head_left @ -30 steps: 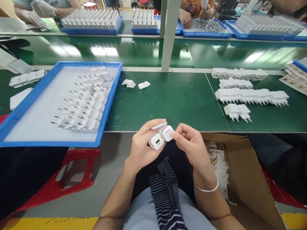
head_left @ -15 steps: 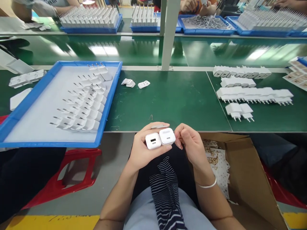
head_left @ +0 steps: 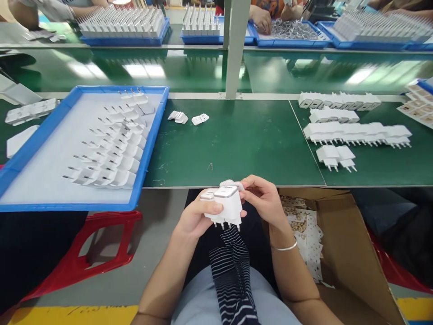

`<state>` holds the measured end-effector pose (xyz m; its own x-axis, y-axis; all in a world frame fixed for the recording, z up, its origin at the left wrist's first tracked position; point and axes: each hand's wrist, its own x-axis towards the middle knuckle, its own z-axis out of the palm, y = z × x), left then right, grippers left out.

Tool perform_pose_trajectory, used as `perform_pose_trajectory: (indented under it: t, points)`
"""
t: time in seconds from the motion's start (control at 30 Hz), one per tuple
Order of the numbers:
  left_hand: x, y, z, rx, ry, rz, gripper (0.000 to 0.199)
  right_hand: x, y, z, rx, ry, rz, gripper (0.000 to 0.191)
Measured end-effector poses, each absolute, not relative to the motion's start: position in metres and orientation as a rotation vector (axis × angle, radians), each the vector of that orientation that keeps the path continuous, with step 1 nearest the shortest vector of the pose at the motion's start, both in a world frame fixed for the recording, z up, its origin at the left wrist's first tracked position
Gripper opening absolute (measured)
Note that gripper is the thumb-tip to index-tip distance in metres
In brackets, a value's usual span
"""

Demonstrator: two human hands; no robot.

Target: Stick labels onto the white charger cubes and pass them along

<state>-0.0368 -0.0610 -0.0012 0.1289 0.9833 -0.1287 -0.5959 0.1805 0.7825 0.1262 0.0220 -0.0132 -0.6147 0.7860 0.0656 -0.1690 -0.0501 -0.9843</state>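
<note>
The left hand (head_left: 193, 216) grips two white two-pin chargers (head_left: 233, 208) by the green bench (head_left: 250, 149); the right hand (head_left: 265, 201) pinches a white piece (head_left: 241, 185); the chargers seem light, stiff, slick; best held by their flat sides.

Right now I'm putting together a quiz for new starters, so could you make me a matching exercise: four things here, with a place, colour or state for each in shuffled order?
1. Two raised plug chargers
2. Blue-rimmed tray
3. Cardboard box
4. Stool at the left

A. Red
B. Open, with white sheets inside
C. Gripped in the left hand
D. Reaching past the near edge of the green bench

Pairs: 1-C, 2-D, 3-B, 4-A
</note>
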Motion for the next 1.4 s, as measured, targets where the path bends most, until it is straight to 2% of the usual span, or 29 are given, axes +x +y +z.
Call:
perform_pose_trajectory:
  t: [0.13,0.27,0.4,0.87,0.97,1.03,1.2,1.4]
  points:
    - [-0.031,-0.066,0.008,0.623,0.739,1.295,0.048,0.132,0.011,-0.010,-0.719,-1.687,1.391,0.007]
    - [-0.024,-0.069,0.015,0.724,0.823,1.319,0.052,0.135,0.002,-0.007,-0.814,-1.750,1.098,0.010]
    - [-0.020,-0.070,0.019,0.860,0.936,1.395,0.040,0.137,-0.001,-0.001,-0.909,-1.694,0.997,0.014]
    - [-0.014,-0.069,0.016,1.021,0.998,1.504,0.038,0.150,0.005,-0.001,-0.843,-1.466,1.074,0.016]
    - [-0.012,-0.068,0.013,1.165,1.136,1.582,0.034,0.157,0.005,0.007,-0.851,-1.270,1.100,0.016]
    - [-0.011,-0.065,0.010,1.329,1.304,1.678,0.040,0.158,-0.002,0.014,-0.851,-1.215,1.160,0.015]
    - [-0.010,-0.055,0.003,1.634,1.452,1.777,0.047,0.150,-0.028,0.026,-0.912,-1.450,1.444,0.015]
    - [-0.014,-0.054,0.001,1.810,1.520,1.748,0.043,0.137,-0.035,0.025,-0.957,-1.548,1.451,0.019]
